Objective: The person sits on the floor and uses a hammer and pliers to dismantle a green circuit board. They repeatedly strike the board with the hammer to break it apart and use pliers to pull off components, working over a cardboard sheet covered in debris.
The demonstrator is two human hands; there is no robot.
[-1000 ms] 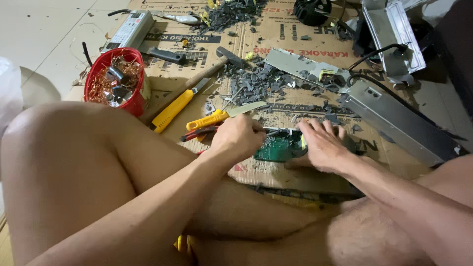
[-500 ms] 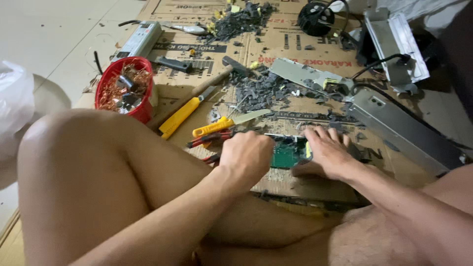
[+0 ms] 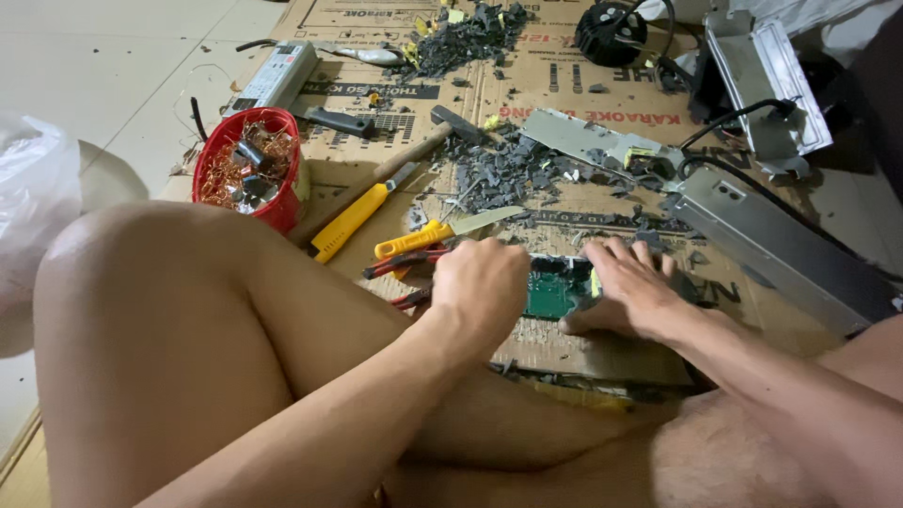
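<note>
At frame centre, the left hand (image 3: 484, 287) is clenching around red-handled pliers (image 3: 406, 265), while the right hand (image 3: 628, 287) is lying flat, fingers spread, pressing on a green circuit board (image 3: 553, 292). The board is resting on flattened cardboard (image 3: 602, 353) between both hands; a yellow-handled knife (image 3: 442, 233) is lying just above the pliers.

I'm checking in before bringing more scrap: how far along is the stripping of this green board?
Done, by the look of it: a red bowl holds copper wire and parts, and grey broken bits litter the cardboard. In hand: the right hand presses on the green circuit board while the left hand works at its edge; any tool is hidden. Left: the long metal casing lies unattended.
</note>
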